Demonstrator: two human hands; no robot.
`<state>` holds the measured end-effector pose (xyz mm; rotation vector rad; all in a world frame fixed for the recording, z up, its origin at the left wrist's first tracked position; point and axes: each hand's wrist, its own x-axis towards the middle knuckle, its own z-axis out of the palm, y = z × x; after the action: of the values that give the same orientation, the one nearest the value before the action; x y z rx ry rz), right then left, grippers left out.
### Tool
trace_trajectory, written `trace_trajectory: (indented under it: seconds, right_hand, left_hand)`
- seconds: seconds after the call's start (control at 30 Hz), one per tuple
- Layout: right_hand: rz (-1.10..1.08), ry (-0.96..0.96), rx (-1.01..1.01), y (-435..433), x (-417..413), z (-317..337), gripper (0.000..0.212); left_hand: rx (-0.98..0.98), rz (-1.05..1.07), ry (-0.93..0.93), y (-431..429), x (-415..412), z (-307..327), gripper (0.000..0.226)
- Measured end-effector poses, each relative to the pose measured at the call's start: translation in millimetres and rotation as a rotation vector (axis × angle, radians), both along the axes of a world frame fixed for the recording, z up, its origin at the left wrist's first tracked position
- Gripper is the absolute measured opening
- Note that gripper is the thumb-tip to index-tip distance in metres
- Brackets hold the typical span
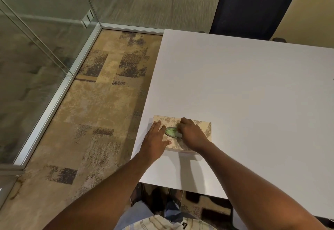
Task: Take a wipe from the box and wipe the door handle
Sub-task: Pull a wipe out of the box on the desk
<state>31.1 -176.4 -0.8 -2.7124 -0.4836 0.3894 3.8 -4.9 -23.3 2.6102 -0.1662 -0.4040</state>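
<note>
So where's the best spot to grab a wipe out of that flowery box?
Pinch the wipe where it shows in the oval slot on top of the box, coming straight down from above. The slot faces up, and the right hand already reaches in while the left hand lies flat, steadying the box.

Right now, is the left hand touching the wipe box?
Touching. The head view shows the left hand lying flat on the top of the wipe box at its left end, beside the oval opening.
</note>
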Motion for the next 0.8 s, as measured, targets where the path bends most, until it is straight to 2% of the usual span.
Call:
trace_trajectory:
  seconds: [0.13, 0.3, 0.5, 0.6, 0.7, 0.8]
  right_hand:
    - [-0.111, 0.08, 0.188, -3, 3, 4, 0.017]
    - [-0.156, 0.135, 0.254, -9, 3, 9, 0.021]
    - [-0.284, 0.058, 0.362, -15, 3, 10, 0.028]
    - [-0.331, 0.023, 0.41, -19, 6, 15, 0.024]
    - [-0.338, 0.008, 0.457, -20, 10, 24, 0.02]
    - [-0.332, 0.004, 0.483, -20, 13, 33, 0.02]
  left_hand:
    - [0.032, 0.012, 0.066, -2, 4, 3, 0.071]
    - [0.039, 0.022, 0.11, -4, 8, 8, 0.072]
    - [0.054, 0.029, 0.122, -6, 9, 9, 0.07]
    - [0.035, 0.039, 0.118, -8, 9, 9, 0.073]
    - [-0.083, 0.078, 0.06, -13, 8, 13, 0.078]
    - [-0.387, 0.135, -0.012, -23, 12, 22, 0.077]
